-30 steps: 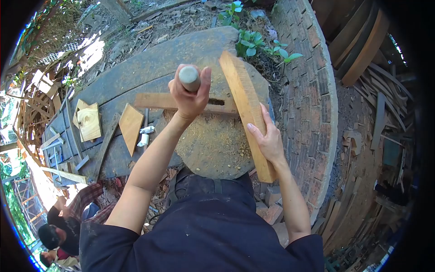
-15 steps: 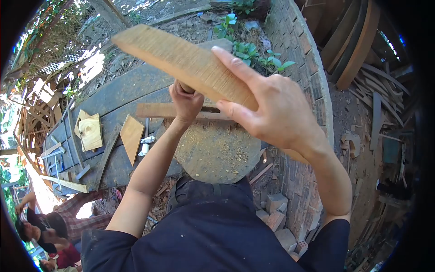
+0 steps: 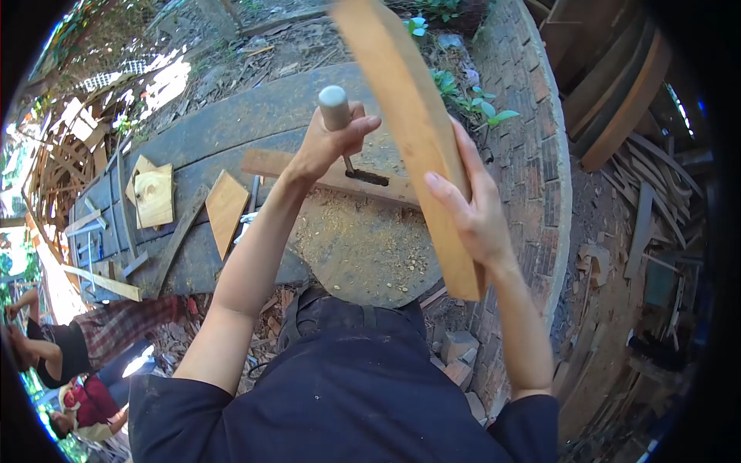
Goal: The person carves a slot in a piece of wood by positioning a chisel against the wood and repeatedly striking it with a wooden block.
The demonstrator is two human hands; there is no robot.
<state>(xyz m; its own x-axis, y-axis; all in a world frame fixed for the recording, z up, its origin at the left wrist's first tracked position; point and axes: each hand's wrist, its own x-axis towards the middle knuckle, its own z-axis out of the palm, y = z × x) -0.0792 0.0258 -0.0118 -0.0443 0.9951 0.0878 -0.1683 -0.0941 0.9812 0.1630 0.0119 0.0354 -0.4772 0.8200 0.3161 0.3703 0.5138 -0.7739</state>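
Observation:
My left hand (image 3: pixel 328 147) is closed round a chisel (image 3: pixel 335 108) with a pale round handle end. Its thin blade reaches down to the left end of a dark slot (image 3: pixel 367 177) cut in a wooden bar (image 3: pixel 270 163). That bar lies across a round, chip-strewn wooden block (image 3: pixel 363 247). In my right hand (image 3: pixel 480 208), on the right, is a long thick wooden piece (image 3: pixel 413 116), gripped near its lower end and raised beside the chisel, not touching it. The far end of this piece reaches the top edge of the view.
Kite-shaped (image 3: pixel 225 207) and square (image 3: pixel 154 197) wood pieces lie on the dark boards (image 3: pixel 224 127) to the left. A curved brick wall (image 3: pixel 532 154) stands at the right. Two other people (image 3: pixel 58 347) are at the lower left. Wood strips (image 3: pixel 656 185) are piled far right.
The long wooden piece swung down over the chisel half a second ago and is now lifted back to the right. The chisel handle shows again and the slotted bar has tilted slightly.

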